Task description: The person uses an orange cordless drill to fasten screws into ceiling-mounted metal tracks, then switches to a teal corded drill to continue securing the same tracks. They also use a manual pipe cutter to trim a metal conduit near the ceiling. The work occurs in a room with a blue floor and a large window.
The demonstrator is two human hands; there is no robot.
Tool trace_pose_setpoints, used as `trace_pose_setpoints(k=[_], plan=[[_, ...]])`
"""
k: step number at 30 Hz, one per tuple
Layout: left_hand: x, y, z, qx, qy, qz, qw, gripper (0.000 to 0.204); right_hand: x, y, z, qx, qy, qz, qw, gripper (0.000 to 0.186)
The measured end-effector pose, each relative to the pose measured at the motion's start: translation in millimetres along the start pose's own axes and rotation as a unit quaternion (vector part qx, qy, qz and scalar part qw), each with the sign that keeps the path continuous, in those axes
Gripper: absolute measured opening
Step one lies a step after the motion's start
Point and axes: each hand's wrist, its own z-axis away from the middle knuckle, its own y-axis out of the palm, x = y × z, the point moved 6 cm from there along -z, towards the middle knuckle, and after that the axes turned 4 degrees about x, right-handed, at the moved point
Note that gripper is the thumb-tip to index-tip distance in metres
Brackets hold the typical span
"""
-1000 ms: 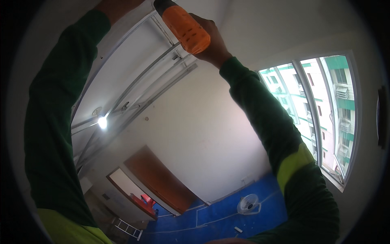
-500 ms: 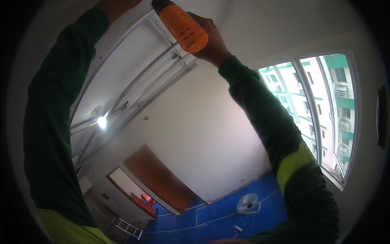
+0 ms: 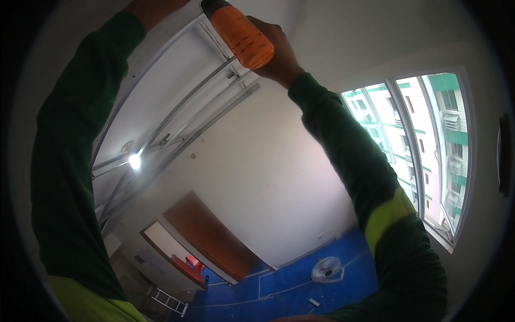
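Observation:
Raised overhead, my right hand (image 3: 280, 52) is closed around an orange power drill (image 3: 245, 40). Its dark front end (image 3: 213, 6) points up and left, toward the ceiling edge at the top of the picture. The drill's tip lies outside the view. My left hand (image 3: 158, 9) reaches up beside it at the upper edge, where only the wrist and part of the hand show. Its fingers are cut off, so what they touch cannot be seen. Close by the drill runs the pale edge of a ceiling panel (image 3: 155, 59).
Metal ceiling rails (image 3: 185, 107) curve past a lit bulb (image 3: 134, 161). An open window (image 3: 413, 145) is on the right. Below are a brown door (image 3: 212, 236), a standing fan (image 3: 327, 269) on blue floor covering (image 3: 241, 300), and a ladder (image 3: 169, 301) at lower left.

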Motion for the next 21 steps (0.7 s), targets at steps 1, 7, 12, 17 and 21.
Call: trace_pose_setpoints(k=[1,7,12,17,21], plan=[[0.6,-1.1,0.4,-0.004,0.003,0.006,1.0,0.015,-0.7,-0.7,-0.8,0.0,0.0,0.003,1.0,0.037],[1.0,-5.1,1.8,-0.033,0.007,0.024,0.999,0.012,-4.6,-2.0,-2.4,-0.006,0.0,0.002,1.0,0.038],[0.4,-3.2,1.3,-0.032,0.005,0.013,0.999,0.013,-6.7,-3.9,-4.4,0.003,-0.018,0.006,1.0,0.038],[1.0,-4.5,2.6,-0.038,0.008,0.028,0.999,0.013,-6.8,-5.1,-4.1,0.007,-0.022,0.01,1.0,0.037],[1.1,-6.0,2.0,-0.036,0.006,0.033,0.999,0.013,-10.0,-4.7,-4.5,0.017,-0.01,0.026,0.999,0.036]])
